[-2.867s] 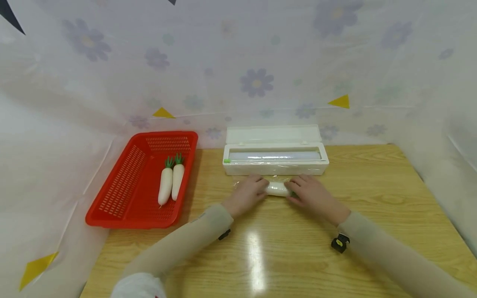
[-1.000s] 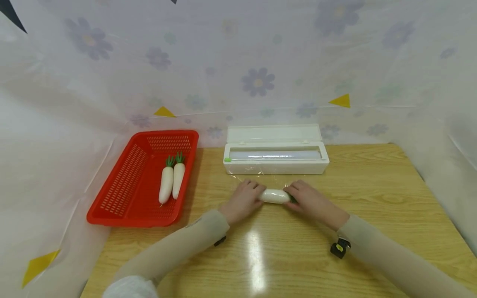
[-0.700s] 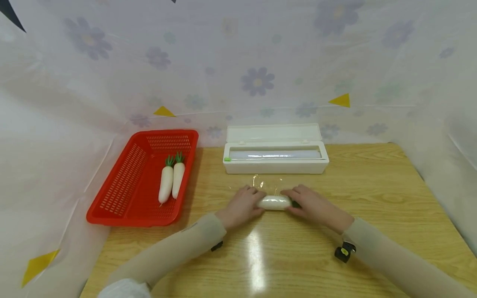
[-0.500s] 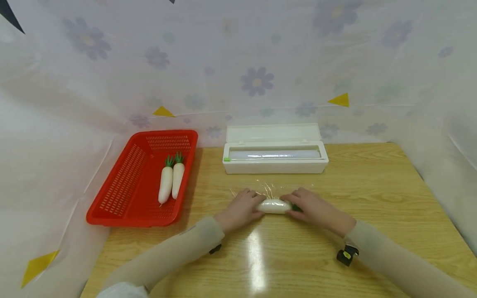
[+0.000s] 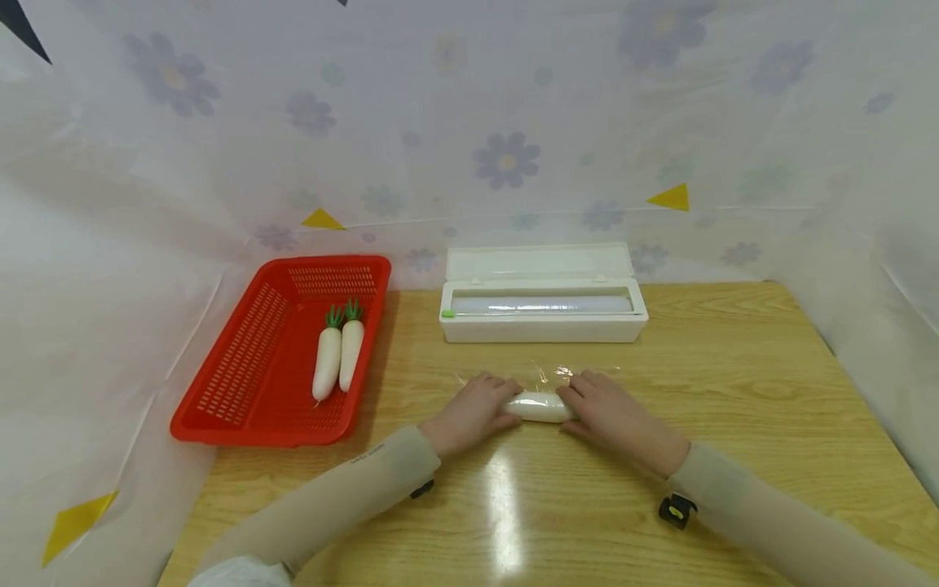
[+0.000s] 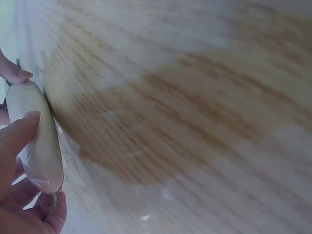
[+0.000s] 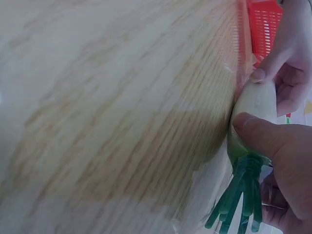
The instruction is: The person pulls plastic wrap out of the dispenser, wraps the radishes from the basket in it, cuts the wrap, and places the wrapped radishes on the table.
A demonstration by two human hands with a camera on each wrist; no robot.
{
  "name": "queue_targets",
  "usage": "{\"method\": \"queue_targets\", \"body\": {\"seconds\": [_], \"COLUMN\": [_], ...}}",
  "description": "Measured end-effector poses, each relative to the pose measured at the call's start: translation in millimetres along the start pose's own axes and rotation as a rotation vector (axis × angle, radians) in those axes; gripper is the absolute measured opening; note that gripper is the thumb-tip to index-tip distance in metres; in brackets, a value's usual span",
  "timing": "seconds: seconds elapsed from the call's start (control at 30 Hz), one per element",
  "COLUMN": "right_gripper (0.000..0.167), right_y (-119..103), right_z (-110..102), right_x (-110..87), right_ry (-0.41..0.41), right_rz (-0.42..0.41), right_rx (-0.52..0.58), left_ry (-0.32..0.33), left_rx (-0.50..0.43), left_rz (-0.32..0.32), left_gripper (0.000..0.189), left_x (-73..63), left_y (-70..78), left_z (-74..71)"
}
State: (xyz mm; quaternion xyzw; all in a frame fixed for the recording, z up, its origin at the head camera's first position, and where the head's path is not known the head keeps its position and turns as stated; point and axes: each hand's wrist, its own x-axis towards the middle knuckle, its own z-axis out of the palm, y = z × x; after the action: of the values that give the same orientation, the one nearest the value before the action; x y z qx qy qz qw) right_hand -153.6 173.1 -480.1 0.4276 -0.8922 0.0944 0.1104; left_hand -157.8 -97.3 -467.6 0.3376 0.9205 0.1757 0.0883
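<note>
A white radish [image 5: 539,407] with green leaf stubs lies crosswise between both hands, clear plastic wrap around it. My left hand [image 5: 473,414] grips its root end, thumb on the near side and fingers over the far side. At the leafy end my right hand [image 5: 612,420] holds it the same way, hiding the leaves in the head view. The right wrist view shows those green leaves [image 7: 241,195] below the right thumb. Loose clear film [image 5: 546,375] spreads on the table just beyond the radish. In the left wrist view film clings to the radish's tip [image 6: 46,183].
Behind the hands stands a white cling film box [image 5: 543,329], lid up, with a film roll [image 5: 543,304] inside. To the left, a red plastic basket [image 5: 257,359] holds two unwrapped radishes [image 5: 327,363]. The wooden table [image 5: 587,522] meets a flowered curtain at the back.
Both hands have brought the radish nearer to me, away from the box, turning it in the film. The film no longer reaches the box front. Lately the right hand shifted slightly inward over the leaves.
</note>
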Motion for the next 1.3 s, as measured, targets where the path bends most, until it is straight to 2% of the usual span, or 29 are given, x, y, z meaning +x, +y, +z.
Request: {"method": "queue_targets", "body": {"seconds": [0.17,0.33,0.4,0.5,0.6,0.73,0.9,1.13,1.3], "right_gripper": [0.057,0.045,0.041,0.045,0.048,0.044,0.045,0.042,0.042], "right_y": [2.8,6.3,6.6,6.4,5.1,4.1,6.0,12.2,17.4], "right_z": [3.3,6.1,6.1,6.4,5.8,4.2,2.6,2.7,1.0], "right_x": [-1.5,-2.3,-1.9,-0.8,1.2,4.2,6.2,5.5,6.2], "right_ry": [0.024,0.036,0.043,0.059,0.063,0.064,0.055,0.014,0.029], "right_rz": [-0.012,0.009,0.007,0.005,0.016,0.022,0.011,0.060,0.043], "right_rx": [-0.020,0.013,0.010,-0.008,-0.010,-0.022,-0.038,0.055,0.075], "left_ry": [0.019,0.023,0.018,0.017,0.021,0.021,0.014,0.025,0.025], "left_rx": [-0.001,-0.008,0.001,0.001,-0.007,-0.018,-0.028,0.022,0.047], "left_rz": [0.028,0.046,0.040,0.019,-0.001,-0.014,-0.023,-0.021,0.007], "left_gripper": [0.051,0.057,0.059,0.058,0.053,0.044,0.044,0.051,0.054], "left_x": [-0.2,-1.5,-1.6,-0.7,0.4,2.0,4.4,8.0,11.6], "left_y": [-1.0,-3.1,-3.0,-1.8,-1.3,-2.8,-6.1,-13.7,-22.1], "left_z": [-0.7,0.3,-0.2,-1.8,-2.7,-2.7,-4.0,-5.3,-3.6]}}
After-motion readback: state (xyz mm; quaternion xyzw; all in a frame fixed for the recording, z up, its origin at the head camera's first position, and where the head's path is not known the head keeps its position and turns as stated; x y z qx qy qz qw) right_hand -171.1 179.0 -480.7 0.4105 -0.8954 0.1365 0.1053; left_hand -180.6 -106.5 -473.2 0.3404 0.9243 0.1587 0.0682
